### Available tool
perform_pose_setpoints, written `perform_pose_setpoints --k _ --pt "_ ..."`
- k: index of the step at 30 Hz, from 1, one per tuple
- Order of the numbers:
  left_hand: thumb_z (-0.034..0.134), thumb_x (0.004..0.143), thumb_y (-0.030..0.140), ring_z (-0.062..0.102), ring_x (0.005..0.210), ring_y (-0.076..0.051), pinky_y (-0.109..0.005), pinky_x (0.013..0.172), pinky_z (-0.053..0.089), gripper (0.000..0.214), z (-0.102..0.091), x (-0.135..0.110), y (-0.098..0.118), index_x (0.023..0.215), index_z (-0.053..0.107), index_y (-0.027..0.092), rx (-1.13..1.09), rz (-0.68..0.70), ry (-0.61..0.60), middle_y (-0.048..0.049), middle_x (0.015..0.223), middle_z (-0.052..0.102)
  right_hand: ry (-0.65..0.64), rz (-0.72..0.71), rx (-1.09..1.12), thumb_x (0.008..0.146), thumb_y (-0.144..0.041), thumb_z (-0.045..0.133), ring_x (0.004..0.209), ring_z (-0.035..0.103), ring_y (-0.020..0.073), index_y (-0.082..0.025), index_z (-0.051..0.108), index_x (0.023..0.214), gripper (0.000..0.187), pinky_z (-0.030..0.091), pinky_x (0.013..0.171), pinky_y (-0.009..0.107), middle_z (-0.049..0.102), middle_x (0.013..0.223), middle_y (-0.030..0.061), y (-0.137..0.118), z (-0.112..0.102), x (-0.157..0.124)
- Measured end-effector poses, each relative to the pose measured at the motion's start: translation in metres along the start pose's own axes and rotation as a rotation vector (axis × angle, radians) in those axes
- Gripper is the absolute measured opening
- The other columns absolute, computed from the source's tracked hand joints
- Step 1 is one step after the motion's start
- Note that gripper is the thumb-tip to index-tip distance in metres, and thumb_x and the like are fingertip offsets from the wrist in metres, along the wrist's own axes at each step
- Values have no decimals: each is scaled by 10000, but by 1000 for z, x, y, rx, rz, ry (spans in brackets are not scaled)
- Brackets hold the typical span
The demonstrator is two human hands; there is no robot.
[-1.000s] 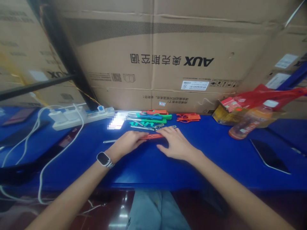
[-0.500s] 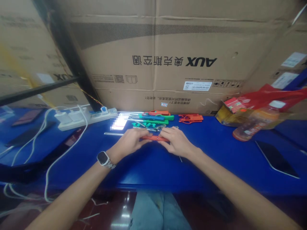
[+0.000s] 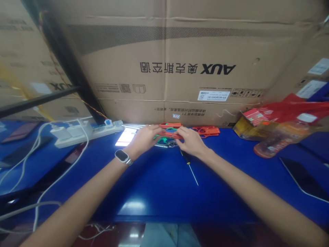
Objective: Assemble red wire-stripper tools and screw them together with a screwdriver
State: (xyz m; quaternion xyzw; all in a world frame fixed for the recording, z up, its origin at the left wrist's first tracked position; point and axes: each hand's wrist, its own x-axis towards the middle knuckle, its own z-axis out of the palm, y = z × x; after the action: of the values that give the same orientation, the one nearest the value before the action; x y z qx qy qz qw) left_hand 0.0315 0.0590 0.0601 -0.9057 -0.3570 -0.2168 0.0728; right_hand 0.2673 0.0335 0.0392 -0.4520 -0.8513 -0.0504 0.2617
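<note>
My left hand [image 3: 149, 138], with a watch on the wrist, and my right hand [image 3: 191, 141] are closed on the two ends of an orange plastic handle-like piece [image 3: 171, 134]. They hold it level near the back of the blue table. Partly hidden behind and beneath it lie green plastic parts [image 3: 162, 140] and another orange piece [image 3: 171, 125]. A thin screwdriver [image 3: 192, 169] with a dark and yellow handle lies below my right hand, its shaft pointing toward me. More orange plastic parts [image 3: 206, 131] sit just right of that hand.
A lit phone [image 3: 125, 138] lies left of my hands, near a white power strip [image 3: 88, 136] with trailing cables. To the right are a drink bottle [image 3: 285, 137], a yellow box [image 3: 244, 128] and a dark phone [image 3: 303, 178]. A large carton [image 3: 180, 44] stands behind the table.
Both hands have moved toward the back of the table with the orange piece. More of the screwdriver now shows below my right hand. The camera view has shifted slightly.
</note>
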Motion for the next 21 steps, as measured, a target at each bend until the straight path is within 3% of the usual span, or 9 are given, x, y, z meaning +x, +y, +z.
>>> perform_pose_setpoints --k 4,8,11,16,18,21 --pt "501 965 188 646 1089 -253 -415 933 497 256 13 19 -24 1181 639 181 -6 -70 -21 -99 1209 682 26 104 -16 864 -171 558 925 606 240 -175 651 970 141 461 796 345 660 1002 88 29 19 28" --pt "553 916 220 376 1422 -340 -528 1146 324 562 31 14 -36 1457 417 157 47 -126 -14 -188 1554 383 2 158 77 887 -167 532 1032 605 241 -180 673 1014 191 470 901 362 661 1082 100 51 41 51" --pt "589 892 259 266 1482 -375 -568 1197 201 701 42 6 -46 1526 310 152 76 -130 -124 -207 1611 271 -56 94 106 890 -185 534 1073 600 246 -164 672 1072 230 452 958 385 668 1130 114 59 48 60" --pt "432 982 314 427 1405 -331 -512 1124 365 578 53 8 -69 1540 314 218 -48 -171 -314 -168 1575 369 -156 -26 81 918 -436 576 1274 501 285 -155 551 1360 525 355 1083 451 591 1360 144 52 44 64" --pt "375 1009 355 448 1391 -312 -480 1117 386 553 58 12 -71 1537 326 202 -82 -161 -298 -170 1553 400 -229 -40 42 906 -508 585 1335 448 302 -175 492 1435 631 335 1099 469 520 1451 149 48 44 63" --pt "376 1013 397 430 1399 -326 -496 1123 376 577 67 17 -62 1538 324 161 -86 -152 -247 -198 1545 394 -297 -3 -8 926 -532 549 1346 437 313 -195 467 1466 642 337 1091 482 501 1481 142 47 45 60"
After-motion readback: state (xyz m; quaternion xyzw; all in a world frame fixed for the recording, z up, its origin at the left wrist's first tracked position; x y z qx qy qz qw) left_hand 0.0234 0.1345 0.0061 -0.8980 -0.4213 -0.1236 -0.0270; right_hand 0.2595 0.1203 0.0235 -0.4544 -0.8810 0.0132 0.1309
